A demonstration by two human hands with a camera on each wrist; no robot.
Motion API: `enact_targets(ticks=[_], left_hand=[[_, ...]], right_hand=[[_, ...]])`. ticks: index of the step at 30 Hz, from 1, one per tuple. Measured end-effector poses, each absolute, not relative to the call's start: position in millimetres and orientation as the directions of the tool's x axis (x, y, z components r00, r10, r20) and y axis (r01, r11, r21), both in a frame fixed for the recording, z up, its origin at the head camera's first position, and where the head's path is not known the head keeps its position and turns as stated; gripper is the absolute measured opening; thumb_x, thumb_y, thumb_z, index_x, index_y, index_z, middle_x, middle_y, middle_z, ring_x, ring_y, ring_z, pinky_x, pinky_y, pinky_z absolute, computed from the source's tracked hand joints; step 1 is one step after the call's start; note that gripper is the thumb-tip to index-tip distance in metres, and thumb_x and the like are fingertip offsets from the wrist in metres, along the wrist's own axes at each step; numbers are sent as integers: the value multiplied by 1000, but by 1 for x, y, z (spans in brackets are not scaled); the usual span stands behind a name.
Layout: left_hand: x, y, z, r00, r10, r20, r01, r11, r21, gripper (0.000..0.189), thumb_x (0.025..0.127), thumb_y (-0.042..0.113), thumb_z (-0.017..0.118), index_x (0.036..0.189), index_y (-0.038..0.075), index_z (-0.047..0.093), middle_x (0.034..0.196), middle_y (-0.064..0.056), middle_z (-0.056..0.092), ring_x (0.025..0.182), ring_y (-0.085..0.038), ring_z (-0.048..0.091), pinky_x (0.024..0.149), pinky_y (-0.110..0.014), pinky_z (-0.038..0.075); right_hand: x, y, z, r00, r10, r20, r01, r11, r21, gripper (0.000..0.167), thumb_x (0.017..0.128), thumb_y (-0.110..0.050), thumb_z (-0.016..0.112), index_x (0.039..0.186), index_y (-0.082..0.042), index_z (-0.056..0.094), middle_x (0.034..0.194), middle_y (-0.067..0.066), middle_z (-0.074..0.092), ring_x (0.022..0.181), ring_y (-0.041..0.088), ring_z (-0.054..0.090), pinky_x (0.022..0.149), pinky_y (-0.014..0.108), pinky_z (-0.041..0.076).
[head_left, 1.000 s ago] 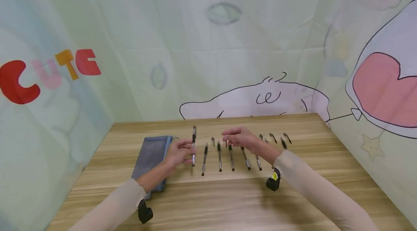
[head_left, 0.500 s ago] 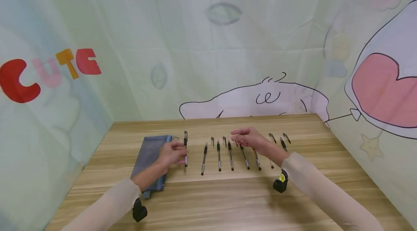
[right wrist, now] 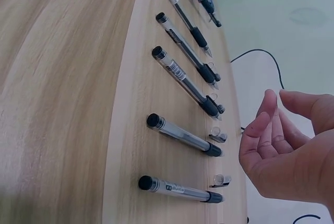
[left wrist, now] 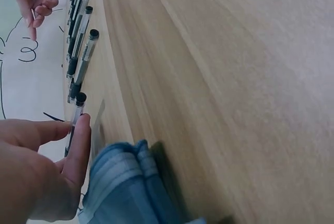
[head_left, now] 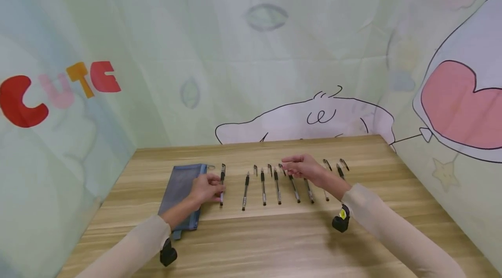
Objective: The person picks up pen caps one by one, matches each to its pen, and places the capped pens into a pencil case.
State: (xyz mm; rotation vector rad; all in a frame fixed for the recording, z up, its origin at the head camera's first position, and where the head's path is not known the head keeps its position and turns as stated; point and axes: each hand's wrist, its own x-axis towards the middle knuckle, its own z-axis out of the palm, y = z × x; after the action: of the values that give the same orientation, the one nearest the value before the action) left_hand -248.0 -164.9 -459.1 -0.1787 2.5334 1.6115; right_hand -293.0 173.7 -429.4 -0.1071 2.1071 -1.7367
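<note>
a capped pen [head_left: 222,176] is pinched between the thumb and fingers of the left hand [head_left: 205,188], beyond the left end of a row of uncapped pens [head_left: 276,186] on the wooden table [head_left: 255,247]. its long axis is pointed from near to far, cap end far, roughly in line with the row; whether the table is touched by it cannot be told. the pouch [head_left: 179,182] is set just to its left, partly covered by the left forearm [head_left: 181,213] — so pen and pouch alike are placed nearer the left hand. nothing is seen to be held by the right hand [head_left: 305,169]: its fingers are loosely bent over the far side of the row, near the loose caps [head_left: 256,170], well apart from the pouch. the pouch is laid flat, and whether anything is contained in it cannot be made out.
</note>
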Motion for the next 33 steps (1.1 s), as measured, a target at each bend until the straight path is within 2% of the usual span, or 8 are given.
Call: enact_targets(ticks=[4,9,12,16,28,33], left_hand=[[-249,-168,-462,-987,-20,-157,-149,457,877,37,89,-2,74,123,-11,64,98,-17,69,66,-11,70,59,-29,64],[-248,-170,-465,-994,8,-105,-86,513,854,39,89,-1,73,125,-12,64,95,-18,70,64,-12,69,55,-30,63],[-248,-170,-470,-997,43,-67,-31,566,824,43,89,-1,72,128,-11,61,89,-15,71,60,-12,68,52,-29,62],[-249,-171,-474,-997,78,-26,29,633,774,46,88,0,72,130,-9,59,81,-9,68,53,-11,64,47,-27,59],[-245,-166,-468,-996,92,0,62,662,747,38,89,0,71,125,-8,62,80,-9,67,52,-12,64,46,-26,58],[-244,-161,-463,-994,103,44,105,720,686,31,91,7,72,119,-5,67,78,-7,69,51,-10,58,46,-24,50]], right_hand=[[-294,173,-427,-912,-323,-255,186,229,-955,45,104,-14,59,143,7,51,117,15,73,78,5,65,74,20,56],[-294,174,-427,-908,-331,-256,191,217,-957,46,105,-14,57,144,9,50,107,8,74,77,4,64,74,19,57],[-293,176,-428,-910,-326,-258,195,215,-957,45,106,-15,56,144,8,50,103,5,73,78,4,64,74,18,56],[-292,178,-428,-911,-329,-248,183,216,-959,45,106,-16,56,144,8,50,106,7,73,80,5,64,74,18,56],[-292,189,-428,-902,-347,-257,186,224,-957,45,107,-17,54,144,9,49,104,3,73,86,7,67,80,19,59],[-290,197,-429,-897,-363,-253,183,216,-959,47,107,-17,53,145,11,47,103,1,74,86,5,68,86,22,61]])
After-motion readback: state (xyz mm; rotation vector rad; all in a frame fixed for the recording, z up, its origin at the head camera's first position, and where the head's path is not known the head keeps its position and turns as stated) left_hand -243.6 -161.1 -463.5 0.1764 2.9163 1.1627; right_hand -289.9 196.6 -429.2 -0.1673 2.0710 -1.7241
